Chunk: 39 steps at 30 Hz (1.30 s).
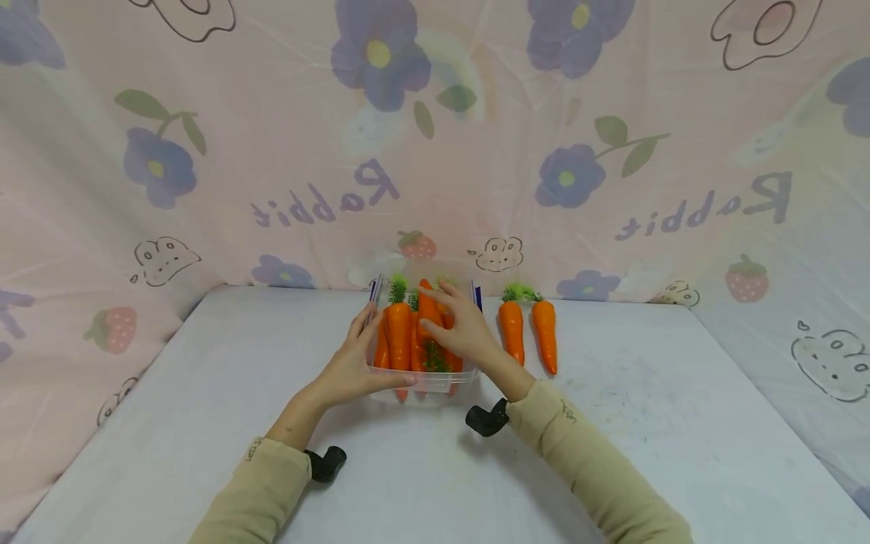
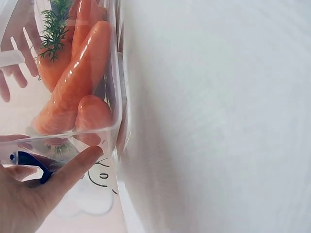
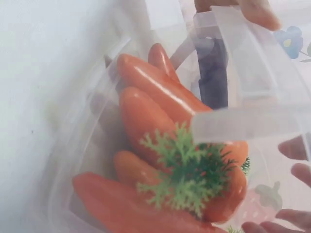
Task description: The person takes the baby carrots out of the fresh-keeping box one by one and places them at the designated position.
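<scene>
A clear plastic box (image 1: pixel 469 375) full of orange carrots (image 1: pixel 399 332) with green tops stands at the table's far side. My left hand (image 1: pixel 350 366) grips its left front corner, the thumb stretched along the front wall. In the left wrist view that thumb (image 2: pixel 73 170) lies against the clear wall beside a dark blue clip (image 2: pixel 34 162). Over the box's right half is my right hand (image 1: pixel 467 329), fingers spread and loosely bent. Between its thumb and forefinger shows a carrot (image 1: pixel 428 306) lying tip away, its green top (image 1: pixel 435 357) toward the front.
Two more carrots (image 1: pixel 545 336) lie side by side on the white table (image 1: pixel 612 431), just right of the box. A printed cloth (image 1: pixel 448 189) hangs behind the table's far edge. Each sleeve carries a black wrist camera (image 1: pixel 328 465).
</scene>
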{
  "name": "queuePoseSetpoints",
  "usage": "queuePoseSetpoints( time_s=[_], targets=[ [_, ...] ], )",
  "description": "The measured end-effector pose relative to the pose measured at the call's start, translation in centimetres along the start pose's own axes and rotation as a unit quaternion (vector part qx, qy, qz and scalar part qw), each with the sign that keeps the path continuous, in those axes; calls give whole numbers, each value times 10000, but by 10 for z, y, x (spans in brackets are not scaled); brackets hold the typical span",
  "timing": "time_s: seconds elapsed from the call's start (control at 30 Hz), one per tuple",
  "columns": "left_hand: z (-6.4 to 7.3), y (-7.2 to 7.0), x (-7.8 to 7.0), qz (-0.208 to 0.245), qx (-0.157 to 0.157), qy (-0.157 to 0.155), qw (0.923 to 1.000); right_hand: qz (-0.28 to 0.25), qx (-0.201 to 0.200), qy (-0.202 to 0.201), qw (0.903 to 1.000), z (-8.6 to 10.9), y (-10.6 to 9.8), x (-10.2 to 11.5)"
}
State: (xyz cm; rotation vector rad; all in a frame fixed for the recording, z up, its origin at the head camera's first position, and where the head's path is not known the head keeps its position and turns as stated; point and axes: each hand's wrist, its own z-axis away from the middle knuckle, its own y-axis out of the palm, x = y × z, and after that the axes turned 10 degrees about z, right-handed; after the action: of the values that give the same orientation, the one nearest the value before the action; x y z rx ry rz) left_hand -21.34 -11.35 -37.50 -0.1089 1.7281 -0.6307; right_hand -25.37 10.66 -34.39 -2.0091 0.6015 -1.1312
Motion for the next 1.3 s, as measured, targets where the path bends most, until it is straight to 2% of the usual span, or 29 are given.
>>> queuePoseSetpoints(
  time_s=[0.27, 0.53, 0.77, 0.93, 1.07, 1.3],
  targets=[
    [0, 0, 0, 47, 28, 27, 10000, 691, 346, -282, 9966, -3, 4, -1],
    [-1, -1, -1, 28, 10, 37, 10000, 1183, 642, -53, 9909, -4, 6, 3],
    [-1, 1, 0, 70, 11, 36, 10000, 1876, 1045, 76, 9766, -3, 7, 7],
    [-1, 2, 1, 82, 6, 43, 10000, 2175, 1156, 83, 9691, -2, 10, 9],
    [-1, 2, 1, 98, 14, 12, 10000, 2148, 1157, 74, 9697, 0, 11, 10],
    [0, 1, 0, 83, 10, -2, 10000, 1284, 743, 254, 9886, 2, 12, 6]
  ],
)
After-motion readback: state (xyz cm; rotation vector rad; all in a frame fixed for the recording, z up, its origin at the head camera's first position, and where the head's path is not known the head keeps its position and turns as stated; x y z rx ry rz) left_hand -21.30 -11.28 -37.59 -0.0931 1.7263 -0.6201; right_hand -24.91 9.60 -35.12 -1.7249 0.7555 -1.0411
